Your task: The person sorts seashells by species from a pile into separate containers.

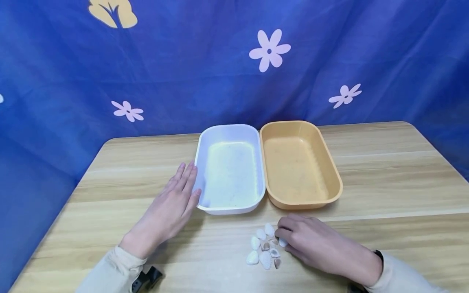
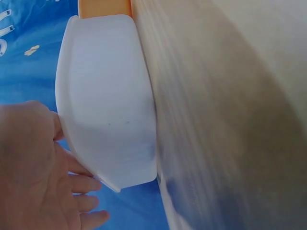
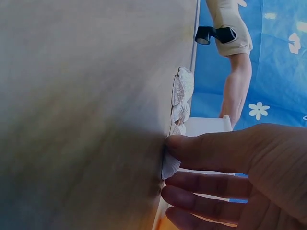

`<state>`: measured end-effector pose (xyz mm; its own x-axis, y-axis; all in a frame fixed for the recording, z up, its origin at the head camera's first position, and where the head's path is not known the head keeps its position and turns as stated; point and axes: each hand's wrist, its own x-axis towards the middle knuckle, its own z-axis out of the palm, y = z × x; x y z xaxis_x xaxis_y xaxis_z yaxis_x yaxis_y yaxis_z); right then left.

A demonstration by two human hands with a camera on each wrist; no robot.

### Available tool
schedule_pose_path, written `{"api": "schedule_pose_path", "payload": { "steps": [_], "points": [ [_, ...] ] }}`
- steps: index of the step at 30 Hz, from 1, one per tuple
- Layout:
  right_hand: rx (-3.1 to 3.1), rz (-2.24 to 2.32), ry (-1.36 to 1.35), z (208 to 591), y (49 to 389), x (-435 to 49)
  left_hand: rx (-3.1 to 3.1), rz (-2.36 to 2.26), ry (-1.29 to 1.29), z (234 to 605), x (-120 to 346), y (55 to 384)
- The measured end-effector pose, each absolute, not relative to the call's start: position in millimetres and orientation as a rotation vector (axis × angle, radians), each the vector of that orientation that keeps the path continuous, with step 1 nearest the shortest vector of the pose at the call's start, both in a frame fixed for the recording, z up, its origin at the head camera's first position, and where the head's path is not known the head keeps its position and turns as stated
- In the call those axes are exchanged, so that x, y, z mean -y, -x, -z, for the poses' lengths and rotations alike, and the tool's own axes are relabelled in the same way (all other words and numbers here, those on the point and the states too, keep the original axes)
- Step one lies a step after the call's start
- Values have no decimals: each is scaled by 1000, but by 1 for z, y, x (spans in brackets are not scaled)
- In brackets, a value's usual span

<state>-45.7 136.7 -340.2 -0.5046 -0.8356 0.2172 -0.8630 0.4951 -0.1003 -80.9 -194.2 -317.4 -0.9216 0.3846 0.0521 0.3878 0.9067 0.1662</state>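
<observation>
Seashells (image 1: 266, 246), white and brown, lie in a loose cluster on the wooden table (image 1: 384, 171), and the head view has my right hand (image 1: 315, 246) right at their edge: forearm in from the lower right, back of the hand up, fingers bent downward, one white shell (image 1: 283, 242) peeping out beside them. Over on the other side, my left hand (image 1: 166, 209) reaches forward, fingers straight and close together, thumb set apart, all at the left rim of the white tray (image 1: 231, 175); the orange tray (image 1: 298, 171) sits right beside that one. Across to the left wrist, and here's what the head view hides: my palm, relaxed and unclosed, the thumb passing behind the rim, and the tray's outer wall with small dark specks (image 2: 109, 124) on it. Over to the right wrist, down at table level, and this one settles the grip: thumb on one side, fingers on the other, I'm pinching that white shell low at the tabletop. Ribs show clearly on the shells from here, lined up edge-on beyond my thumb, and past them comes my left forearm (image 3: 237, 86), a black device (image 3: 204, 37) at its sleeve.
</observation>
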Motion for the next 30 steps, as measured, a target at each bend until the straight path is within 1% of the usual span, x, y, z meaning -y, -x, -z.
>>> {"api": "schedule_pose_path", "payload": {
  "steps": [16,30],
  "points": [
    [2627,-397,-1557,338,54,-140,3032,259,633,319,193,81],
    [2683,-483,-1559,339,55,-139,3034,275,635,319,194,80]
  ]
}}
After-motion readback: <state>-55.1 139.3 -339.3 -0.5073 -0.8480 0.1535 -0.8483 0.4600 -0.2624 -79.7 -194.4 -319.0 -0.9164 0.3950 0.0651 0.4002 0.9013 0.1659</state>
